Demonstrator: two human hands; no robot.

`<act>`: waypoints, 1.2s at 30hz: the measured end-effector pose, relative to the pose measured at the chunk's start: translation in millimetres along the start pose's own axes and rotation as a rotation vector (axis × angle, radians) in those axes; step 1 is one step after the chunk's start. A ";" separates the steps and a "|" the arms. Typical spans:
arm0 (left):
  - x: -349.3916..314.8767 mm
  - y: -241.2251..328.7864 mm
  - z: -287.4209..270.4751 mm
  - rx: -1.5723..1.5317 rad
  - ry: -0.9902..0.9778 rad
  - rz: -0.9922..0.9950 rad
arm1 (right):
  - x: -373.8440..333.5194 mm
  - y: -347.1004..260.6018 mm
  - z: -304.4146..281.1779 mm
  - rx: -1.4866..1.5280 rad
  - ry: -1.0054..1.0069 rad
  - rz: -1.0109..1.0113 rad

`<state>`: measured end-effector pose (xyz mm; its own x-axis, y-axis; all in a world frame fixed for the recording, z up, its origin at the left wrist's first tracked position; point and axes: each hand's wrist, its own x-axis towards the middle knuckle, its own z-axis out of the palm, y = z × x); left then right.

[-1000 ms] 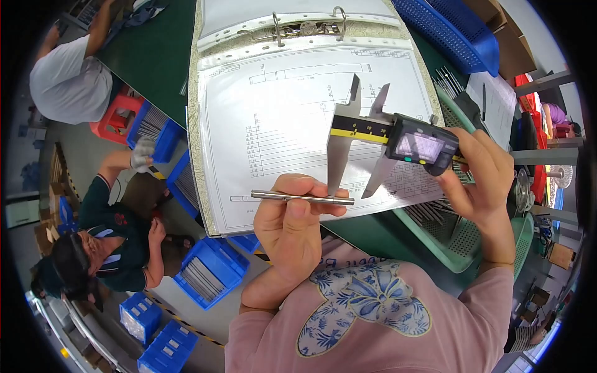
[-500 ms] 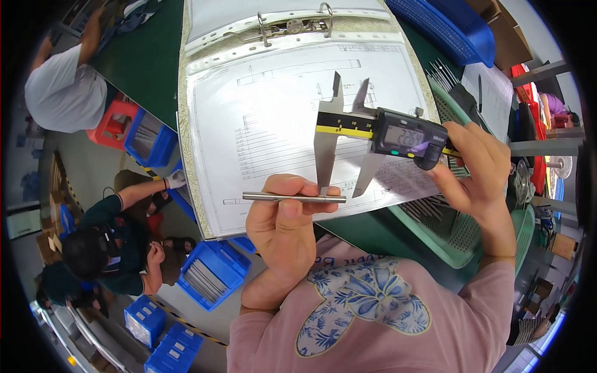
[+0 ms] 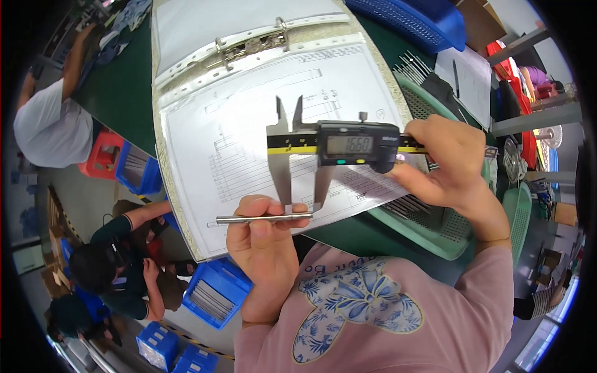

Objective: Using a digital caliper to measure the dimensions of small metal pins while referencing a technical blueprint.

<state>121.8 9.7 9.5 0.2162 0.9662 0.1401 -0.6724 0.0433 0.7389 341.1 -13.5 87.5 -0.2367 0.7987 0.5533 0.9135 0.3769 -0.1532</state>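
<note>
Between thumb and fingers, my left hand [image 3: 263,239] pinches a thin metal rod [image 3: 249,219], held roughly level above the lower edge of the binder page. My right hand [image 3: 444,163] grips a digital caliper [image 3: 357,144] by its sliding head and beam. The caliper's long jaws point down and stand apart. One jaw tip is close to the rod by my left fingertips, the other at about the rod's right end; whether they touch it I cannot tell. Behind both lies an open ring binder [image 3: 186,140] with a technical drawing in a clear sleeve.
Green baskets [image 3: 457,233] with metal rods stand right of the binder. A blue basket [image 3: 413,25] sits at the back, near a paper sheet with a pen [image 3: 456,78]. Blue bins [image 3: 217,295] of rods are at lower left, where a co-worker in dark clothes [image 3: 118,267] sits.
The caliper's jaws have moved closer together, the sliding jaw now near the rod's end. The binder, rod and both hands appear shifted left in view.
</note>
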 end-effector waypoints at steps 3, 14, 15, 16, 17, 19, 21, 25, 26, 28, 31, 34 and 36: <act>-1.1 2.2 0.5 0.005 0.019 -0.007 | 1.4 -1.8 1.0 0.007 -0.001 -0.009; -3.2 -1.6 3.9 -0.089 -0.014 -0.052 | -1.4 0.1 -4.1 0.003 -0.126 0.028; -3.9 -2.4 2.5 -0.058 -0.058 -0.020 | -0.1 1.1 -2.0 0.022 -0.137 0.049; -3.8 -4.9 0.2 -0.036 -0.106 0.005 | 2.5 1.4 0.9 0.023 -0.144 0.045; -3.9 -8.5 -2.0 -0.011 -0.121 0.042 | 5.4 1.7 3.9 0.035 -0.127 0.078; -3.6 -10.5 -3.3 0.002 -0.161 0.072 | 12.6 0.4 10.6 0.038 -0.143 0.141; -3.6 -10.5 -4.4 0.016 -0.201 0.101 | 21.0 0.4 22.6 0.018 -0.197 0.126; -1.9 -9.3 -5.3 0.007 -0.234 0.091 | 37.7 -0.4 40.6 -0.037 -0.268 0.152; -1.2 -9.8 -4.5 0.008 -0.229 0.100 | 40.3 1.4 45.0 -0.039 -0.248 0.163; 3.4 -7.2 -8.5 0.066 -0.304 0.106 | 45.4 5.3 51.0 -0.040 -0.235 0.169; 5.7 -6.8 -10.4 0.132 -0.373 0.112 | 46.0 10.8 54.2 -0.084 -0.207 0.157; 2.7 -6.4 -6.2 0.094 -0.305 0.095 | 44.7 13.6 54.3 -0.121 -0.229 0.196; 1.3 -8.3 -3.8 0.054 -0.243 0.082 | 42.1 15.8 54.7 -0.128 -0.236 0.220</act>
<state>125.0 11.5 1.1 0.3306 0.8763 0.3506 -0.6575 -0.0526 0.7516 327.5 51.8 63.6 -0.0863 0.9464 0.3114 0.9817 0.1341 -0.1354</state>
